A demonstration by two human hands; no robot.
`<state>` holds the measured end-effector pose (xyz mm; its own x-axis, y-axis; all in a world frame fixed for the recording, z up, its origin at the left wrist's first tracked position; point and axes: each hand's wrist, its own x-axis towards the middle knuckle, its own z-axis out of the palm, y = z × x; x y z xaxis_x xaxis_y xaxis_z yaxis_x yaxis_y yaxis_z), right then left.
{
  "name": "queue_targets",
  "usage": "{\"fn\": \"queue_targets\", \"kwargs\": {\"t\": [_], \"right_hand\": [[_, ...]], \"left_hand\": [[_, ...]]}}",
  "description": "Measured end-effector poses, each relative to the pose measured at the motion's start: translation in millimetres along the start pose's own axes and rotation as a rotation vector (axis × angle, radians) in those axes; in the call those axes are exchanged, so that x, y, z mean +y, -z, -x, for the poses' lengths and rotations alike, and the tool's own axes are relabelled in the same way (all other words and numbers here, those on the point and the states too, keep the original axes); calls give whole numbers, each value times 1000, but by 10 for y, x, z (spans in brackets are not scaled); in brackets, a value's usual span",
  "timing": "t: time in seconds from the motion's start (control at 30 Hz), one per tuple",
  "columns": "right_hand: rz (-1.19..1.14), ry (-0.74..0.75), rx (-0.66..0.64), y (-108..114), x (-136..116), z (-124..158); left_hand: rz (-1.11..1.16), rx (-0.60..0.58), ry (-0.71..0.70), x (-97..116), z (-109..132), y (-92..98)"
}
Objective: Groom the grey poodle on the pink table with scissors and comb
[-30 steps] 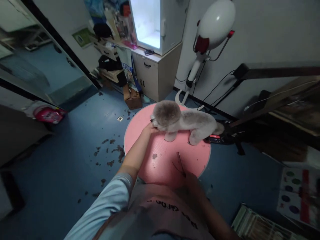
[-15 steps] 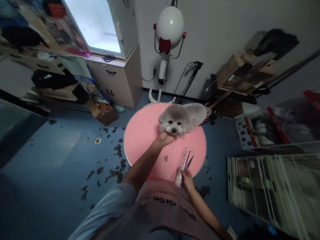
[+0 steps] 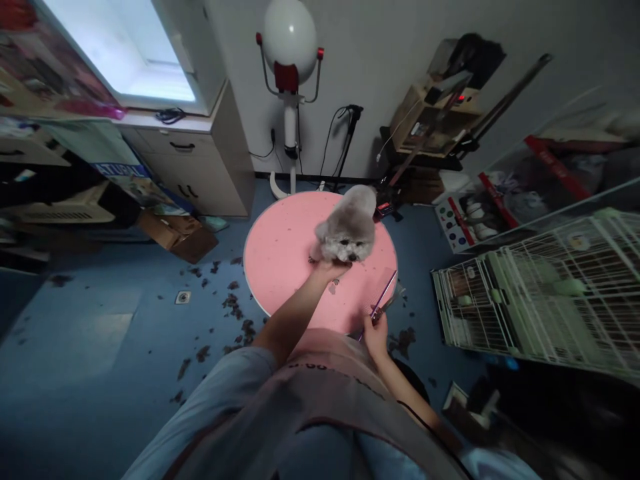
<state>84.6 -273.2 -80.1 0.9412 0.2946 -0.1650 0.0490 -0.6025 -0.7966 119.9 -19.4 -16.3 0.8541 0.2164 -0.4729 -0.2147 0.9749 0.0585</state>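
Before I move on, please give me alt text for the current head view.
A fluffy grey dog on a round pink table has a person's left hand under its chin; the right hand holds a purple-edged comb and apparently scissors. Dark clumps litter the blue floor.

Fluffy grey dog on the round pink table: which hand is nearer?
The left hand, touching the dog under its chin; the right hand is apart, by the near edge of the table.

The left arm (image 3: 287,320) reaches straight past the near edge of the table (image 3: 275,247), left hand (image 3: 333,270) cupped; the right hand (image 3: 376,328) grips beside the near right edge.
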Motion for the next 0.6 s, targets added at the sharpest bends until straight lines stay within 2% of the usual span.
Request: {"fn": "queue_targets", "kwargs": {"t": [0.03, 0.1, 0.17, 0.23, 0.3, 0.37, 0.43, 0.47, 0.57, 0.6], "right_hand": [[39, 75, -7, 38, -57, -3], [174, 314, -105, 106, -256, -54], [354, 580, -244, 133, -571, -160], [536, 736, -276, 106, -945, -275], [670, 795, -294, 48, -1282, -337], [730, 908, -461, -5, -1507, -329], [724, 1021, -602, -28, -1607, -295], [715, 1036, -591, -24, -1621, -291], [751, 973, -418, 46, -1598, -399], [781, 993, -435, 85, -1585, -477]], "left_hand": [[40, 12, 11, -18, -2, -38], [46, 19, 39, -35, -4, -77], [40, 5, 59, -30, -9, -81], [37, -8, 43, -11, -10, -78], [32, -24, 7, 14, -1, -84], [18, -46, -16, 43, 7, -92], [-2, -66, -26, 80, -1, -79], [-36, -64, -41, 102, -13, -56], [-197, -20, -109, 183, -48, 123], [-250, 4, -134, 213, -47, 224]]}}
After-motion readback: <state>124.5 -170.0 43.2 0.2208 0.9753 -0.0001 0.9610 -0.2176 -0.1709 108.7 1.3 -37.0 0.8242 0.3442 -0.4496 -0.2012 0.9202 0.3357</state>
